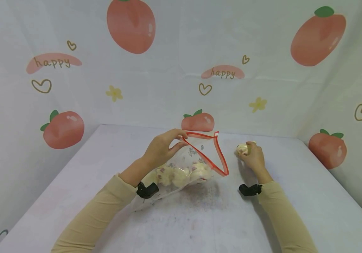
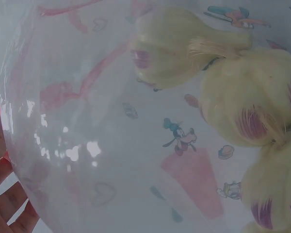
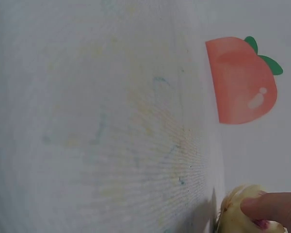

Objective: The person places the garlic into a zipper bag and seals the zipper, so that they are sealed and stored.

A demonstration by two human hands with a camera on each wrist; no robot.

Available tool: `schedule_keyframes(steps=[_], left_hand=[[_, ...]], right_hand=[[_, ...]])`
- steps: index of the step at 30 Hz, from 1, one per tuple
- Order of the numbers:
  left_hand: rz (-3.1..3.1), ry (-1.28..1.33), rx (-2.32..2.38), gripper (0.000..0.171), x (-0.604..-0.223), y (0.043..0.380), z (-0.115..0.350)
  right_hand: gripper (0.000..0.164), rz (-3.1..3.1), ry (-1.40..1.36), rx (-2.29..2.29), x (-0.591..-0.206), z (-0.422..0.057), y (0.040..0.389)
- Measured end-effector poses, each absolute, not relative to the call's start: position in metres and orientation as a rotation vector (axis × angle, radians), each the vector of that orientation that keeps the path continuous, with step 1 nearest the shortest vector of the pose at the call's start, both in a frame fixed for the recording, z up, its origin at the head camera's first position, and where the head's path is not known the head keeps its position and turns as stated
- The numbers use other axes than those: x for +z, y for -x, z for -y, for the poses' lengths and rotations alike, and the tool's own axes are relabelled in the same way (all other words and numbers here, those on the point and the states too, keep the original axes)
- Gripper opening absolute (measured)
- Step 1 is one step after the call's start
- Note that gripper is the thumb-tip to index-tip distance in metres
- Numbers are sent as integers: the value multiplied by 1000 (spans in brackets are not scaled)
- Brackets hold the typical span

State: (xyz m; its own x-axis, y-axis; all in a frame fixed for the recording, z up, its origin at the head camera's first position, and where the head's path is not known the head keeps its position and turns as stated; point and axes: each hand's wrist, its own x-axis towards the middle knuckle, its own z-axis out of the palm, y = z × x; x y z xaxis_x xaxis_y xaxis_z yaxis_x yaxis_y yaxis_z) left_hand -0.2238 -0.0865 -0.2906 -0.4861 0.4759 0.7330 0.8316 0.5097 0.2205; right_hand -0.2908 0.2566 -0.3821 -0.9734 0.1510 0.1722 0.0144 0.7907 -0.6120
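My left hand (image 1: 159, 149) pinches the rim of a clear zip bag (image 1: 181, 191) with a red-edged mouth, which stands open toward the right. Several garlic bulbs (image 1: 181, 176) lie inside the bag; in the left wrist view the bulbs (image 2: 247, 97) show pale skins with purple patches through the printed plastic. To the right of the bag, my right hand (image 1: 254, 157) grips a single garlic bulb (image 1: 242, 149) from above, at the table. In the right wrist view a thumb (image 3: 269, 206) presses on that bulb (image 3: 233, 216); the other fingers are out of frame.
A white table (image 1: 181, 228) carries everything and has faint specks on it. Behind it hangs a white cloth backdrop (image 1: 168, 77) printed with red fruit, hearts and flowers. Black wrist mounts (image 1: 147, 190) sit at both cuffs.
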Motion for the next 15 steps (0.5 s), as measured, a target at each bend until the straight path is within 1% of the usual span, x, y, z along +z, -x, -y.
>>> schedule_keyframes(steps=[8,15], left_hand=[[2132,1070,-774,23,-291,225,86],[2130,1072,-773,22,-290,224,86]], right_hand=[[58,2717,169,1040,-379,-257,286],[59,2675,126,1159,-369,-258,279]])
